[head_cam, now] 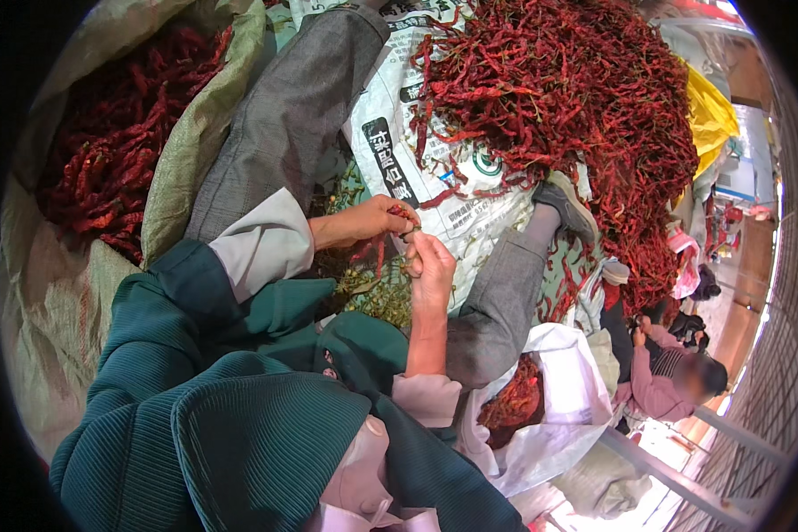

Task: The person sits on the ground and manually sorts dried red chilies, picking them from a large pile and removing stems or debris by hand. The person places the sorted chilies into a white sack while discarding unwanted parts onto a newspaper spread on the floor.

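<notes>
My left hand (362, 221) holds a few dried red chilies (399, 211) between thumb and fingers, above my lap. Close against it, my right hand (432, 266) pinches at the greenish stem end (409, 233) of a chili; the fingertips partly hide it. Another red chili (380, 256) hangs below the left hand. Under both hands lies a heap of loose pale-green chili stems (382, 292) between my legs. A large pile of dried red chilies (558, 86) with stems rises ahead, on a white printed woven sack (399, 106).
On the left stands an open woven sack (199, 139) holding red chilies (113, 166). A white plastic bag (572, 379) with darker red chilies (515, 402) sits by my right knee. Another person (668, 379) sits at the right, near a metal mesh fence (771, 292).
</notes>
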### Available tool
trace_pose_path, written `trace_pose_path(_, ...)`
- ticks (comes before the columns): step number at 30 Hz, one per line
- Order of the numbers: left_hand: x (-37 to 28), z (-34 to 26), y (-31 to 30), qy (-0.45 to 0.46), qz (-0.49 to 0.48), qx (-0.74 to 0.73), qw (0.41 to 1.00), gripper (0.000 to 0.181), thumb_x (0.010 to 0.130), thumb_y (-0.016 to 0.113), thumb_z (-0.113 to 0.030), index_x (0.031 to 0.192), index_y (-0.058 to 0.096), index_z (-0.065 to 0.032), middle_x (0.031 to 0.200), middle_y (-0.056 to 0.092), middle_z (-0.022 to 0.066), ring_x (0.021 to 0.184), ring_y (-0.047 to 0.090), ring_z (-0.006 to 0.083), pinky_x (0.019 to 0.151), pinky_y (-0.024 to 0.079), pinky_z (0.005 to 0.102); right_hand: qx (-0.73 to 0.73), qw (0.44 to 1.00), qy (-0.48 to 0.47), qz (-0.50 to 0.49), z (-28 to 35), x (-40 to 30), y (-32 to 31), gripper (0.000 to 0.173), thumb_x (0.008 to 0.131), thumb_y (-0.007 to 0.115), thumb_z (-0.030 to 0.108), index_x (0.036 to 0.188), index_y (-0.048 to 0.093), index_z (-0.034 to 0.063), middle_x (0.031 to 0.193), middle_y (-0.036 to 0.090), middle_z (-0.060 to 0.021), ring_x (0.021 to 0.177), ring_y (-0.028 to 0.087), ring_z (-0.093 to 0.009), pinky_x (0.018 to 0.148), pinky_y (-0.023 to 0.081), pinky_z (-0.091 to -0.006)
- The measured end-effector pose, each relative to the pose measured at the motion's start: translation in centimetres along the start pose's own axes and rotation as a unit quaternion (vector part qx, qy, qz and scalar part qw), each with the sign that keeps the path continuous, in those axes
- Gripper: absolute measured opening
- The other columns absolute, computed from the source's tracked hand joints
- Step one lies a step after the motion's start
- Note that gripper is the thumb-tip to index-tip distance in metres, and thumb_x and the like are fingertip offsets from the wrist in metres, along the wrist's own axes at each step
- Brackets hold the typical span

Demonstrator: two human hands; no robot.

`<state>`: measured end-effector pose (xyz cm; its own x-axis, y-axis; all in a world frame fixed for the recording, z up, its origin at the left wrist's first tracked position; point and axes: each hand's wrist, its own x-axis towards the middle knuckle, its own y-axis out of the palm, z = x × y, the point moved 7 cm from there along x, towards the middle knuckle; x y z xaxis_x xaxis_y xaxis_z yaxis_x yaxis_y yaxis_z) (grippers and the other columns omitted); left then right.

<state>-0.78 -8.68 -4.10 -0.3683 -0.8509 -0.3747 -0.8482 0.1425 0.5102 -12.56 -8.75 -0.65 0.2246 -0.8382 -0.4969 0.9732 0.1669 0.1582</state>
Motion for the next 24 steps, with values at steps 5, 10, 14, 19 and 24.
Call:
trace_pose_path(5, -0.7, -0.9, 0.8, 0.074, 0.06, 0.223, 0.97, 0.024, 0.084, 0.057, -0.015, 0.103, 0.058, -0.0012, 0.088, 0.062, 0.0073, 0.076, 0.056, 0.0148, 0.067, 0.045, 0.0297, -0.093, 0.992, 0.034, 0.084, -0.1, -0.3, -1.0, 0.018, 0.084, 0.057, 0.014, 0.074, 0.06, -0.0011, 0.059, 0.053, 0.0006, 0.045, 0.039, -0.003, 0.041, 0.029, -0.0188)
trace_pose_path(10, -3.3, -4.0, 2.9, 0.344, -0.132, 0.53, 0.764, 0.008, 0.072, 0.055, -0.01, 0.077, 0.051, -0.0037, 0.067, 0.054, 0.0139, 0.068, 0.056, 0.0355, 0.059, 0.043, 0.0447, -0.573, 0.791, -0.208, -0.054, 3.1, -0.7, 0.9, 0.022, 0.079, 0.055, 0.015, 0.064, 0.061, 0.0014, 0.056, 0.058, -0.0111, 0.05, 0.055, -0.026, 0.048, 0.041, -0.035)
trace_pose_path(14, -2.7, -3.8, 0.2, 0.272, -0.214, 0.447, 0.825, 0.012, 0.075, 0.057, -0.01, 0.084, 0.054, -0.0024, 0.073, 0.056, 0.0142, 0.069, 0.057, 0.0298, 0.057, 0.042, 0.0395, -0.576, 0.76, -0.266, -0.14, 3.9, -0.2, 3.7, 0.02, 0.078, 0.055, 0.019, 0.069, 0.063, 0.003, 0.065, 0.059, -0.0187, 0.059, 0.056, -0.038, 0.053, 0.043, -0.0419)
trace_pose_path(19, -0.8, -1.3, -2.3, 0.105, -0.189, -0.004, 0.976, 0.014, 0.08, 0.057, -0.013, 0.088, 0.059, -0.0021, 0.075, 0.059, 0.0023, 0.064, 0.05, 0.0092, 0.055, 0.04, 0.0254, -0.339, 0.917, -0.173, -0.12, 2.8, 2.0, 2.7, 0.018, 0.08, 0.059, 0.015, 0.069, 0.063, 0.0016, 0.056, 0.058, -0.0047, 0.044, 0.049, -0.013, 0.041, 0.036, -0.0269)
trace_pose_path(24, -1.4, -1.8, -0.8, 0.053, -0.063, -0.296, 0.952, 0.017, 0.081, 0.06, -0.014, 0.095, 0.06, -0.0025, 0.08, 0.061, 0.0008, 0.062, 0.051, 0.0055, 0.055, 0.042, 0.0181, 0.078, 0.995, -0.052, -0.046, 3.4, 1.3, -0.4, 0.019, 0.085, 0.057, 0.014, 0.086, 0.059, -0.005, 0.059, 0.049, 0.001, 0.043, 0.033, -0.003, 0.039, 0.025, -0.0176)
